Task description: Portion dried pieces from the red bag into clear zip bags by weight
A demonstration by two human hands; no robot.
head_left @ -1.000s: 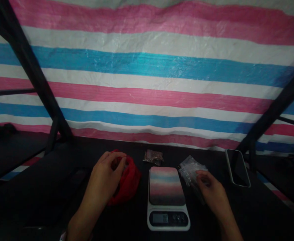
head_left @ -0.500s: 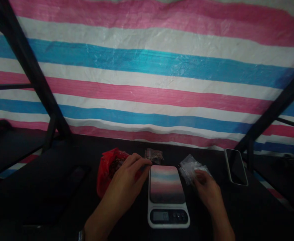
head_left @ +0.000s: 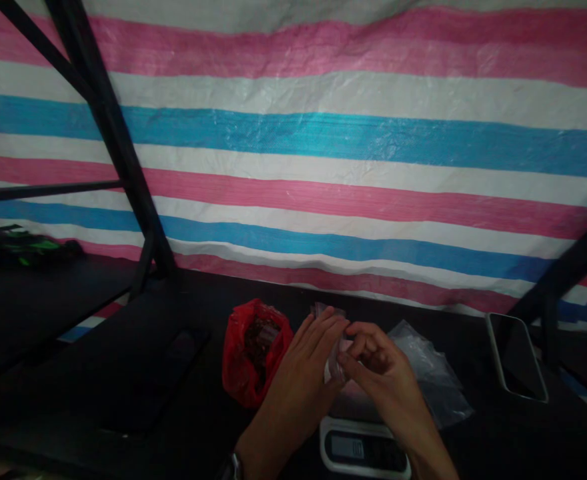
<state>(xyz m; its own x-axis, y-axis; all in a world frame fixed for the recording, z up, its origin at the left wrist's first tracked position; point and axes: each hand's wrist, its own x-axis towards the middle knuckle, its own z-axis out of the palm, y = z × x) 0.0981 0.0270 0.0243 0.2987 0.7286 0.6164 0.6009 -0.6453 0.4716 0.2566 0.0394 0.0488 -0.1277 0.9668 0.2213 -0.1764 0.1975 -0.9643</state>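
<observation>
A clear plastic bag [head_left: 334, 367] sits between the hands: the right hand [head_left: 381, 367] pinches its edge; the left hand [head_left: 306, 363] lies against it, fingers together, grip unclear.

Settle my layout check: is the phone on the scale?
No, the phone lies apart from the scale, right of the clear bags.

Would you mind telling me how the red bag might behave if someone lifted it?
The red bag is probably floppy, judging by its thin, crumpled walls. It could spill if tipped, since its mouth gapes around the brownish contents.
</observation>
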